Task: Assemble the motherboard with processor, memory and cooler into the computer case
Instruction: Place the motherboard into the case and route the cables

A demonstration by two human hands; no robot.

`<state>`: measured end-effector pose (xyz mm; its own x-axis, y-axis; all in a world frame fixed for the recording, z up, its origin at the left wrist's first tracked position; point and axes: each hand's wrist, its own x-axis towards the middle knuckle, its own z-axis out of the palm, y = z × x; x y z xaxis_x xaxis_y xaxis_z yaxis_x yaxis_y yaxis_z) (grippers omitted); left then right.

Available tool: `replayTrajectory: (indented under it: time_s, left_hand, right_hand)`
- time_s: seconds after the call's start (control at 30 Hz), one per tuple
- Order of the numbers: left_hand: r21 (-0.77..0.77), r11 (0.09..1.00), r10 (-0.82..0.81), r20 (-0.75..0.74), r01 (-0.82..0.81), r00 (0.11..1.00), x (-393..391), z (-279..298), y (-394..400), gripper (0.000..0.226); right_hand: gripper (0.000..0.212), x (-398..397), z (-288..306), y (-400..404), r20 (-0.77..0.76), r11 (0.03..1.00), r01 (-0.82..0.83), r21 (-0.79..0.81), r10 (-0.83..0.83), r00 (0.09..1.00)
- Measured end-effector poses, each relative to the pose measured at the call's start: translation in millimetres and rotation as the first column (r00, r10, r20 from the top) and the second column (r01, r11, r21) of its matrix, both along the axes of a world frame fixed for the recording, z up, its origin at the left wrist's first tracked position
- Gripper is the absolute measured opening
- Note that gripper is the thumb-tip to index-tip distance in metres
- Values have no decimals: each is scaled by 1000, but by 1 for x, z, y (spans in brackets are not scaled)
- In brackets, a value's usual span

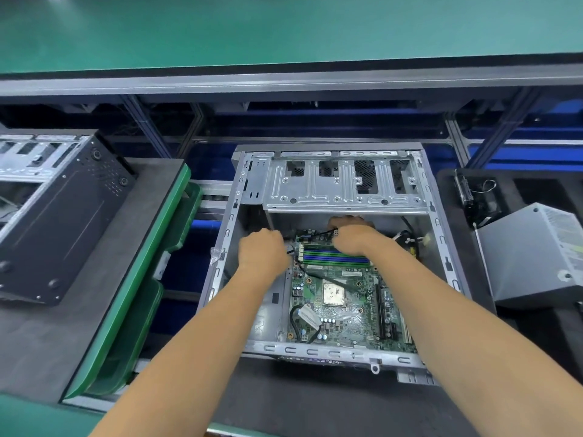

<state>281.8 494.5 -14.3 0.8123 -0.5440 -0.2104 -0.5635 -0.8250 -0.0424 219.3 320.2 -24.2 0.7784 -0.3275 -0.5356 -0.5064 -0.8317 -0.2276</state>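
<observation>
The open grey computer case (220,263) lies flat in front of me with the green motherboard (347,316) inside. The bare silver processor (333,293) sits mid-board, with no cooler over it. The blue and green memory slots (328,256) lie at the far end. My left hand (263,252) is curled at the board's far left corner, gripping a black cable (318,276) that runs toward the processor. At the board's far edge, just under the drive cage (344,184), my right hand (353,236) pinches a small black connector (335,231). Its fingertips are hidden.
A grey power supply (536,257) lies on the dark foam to the right, with a small black part and wires (473,197) behind it. On the left lies a black case (60,216), beside stacked green bins (151,279). A green conveyor (284,26) runs above.
</observation>
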Motion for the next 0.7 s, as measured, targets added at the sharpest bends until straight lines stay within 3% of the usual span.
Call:
replayTrajectory:
  time_s: [0.07, 0.17, 0.27, 0.33, 0.4, 0.5, 0.6, 0.7]
  left_hand:
    - [40, 997, -73, 62, 71, 995, 3, 2, 0, 10]
    - [-116, 979, -164, 37, 167, 986, 8, 2, -7, 5]
    - [-108, 947, -315, -123, 303, 941, 5, -9, -16, 38]
    - [-36, 945, -327, -162, 326, 931, 6, -16, -19, 56]
    - [15, 957, -285, -138, 290, 948, 9, -21, -22, 65]
    - [15, 987, -156, -120, 159, 981, 13, -23, -28, 54]
    - [-14, 999, -33, -252, 31, 967, 16, -26, -29, 24]
    - [-37, 998, 33, -320, -47, 947, 19, -30, -24, 20]
  right_hand:
    - [41, 1, -2, 0, -6, 1000, 7, 18, -7, 1000]
    - [30, 0, -2, 1, -14, 1000, 10, 19, -10, 1000]
    - [15, 0, 0, 3, -14, 1000, 11, 17, -10, 1000]
    - [22, -1, 3, 2, 3, 999, 18, 38, -19, 1000]
    - [14, -2, 4, 1, -2, 998, 23, 59, -23, 1000]
    - [24, -3, 5, 2, -13, 997, 47, 54, -46, 999]
    - [23, -3, 5, 3, -17, 998, 47, 50, -47, 999]
    - [33, -1, 3, 0, -12, 997, 38, 63, -38, 999]
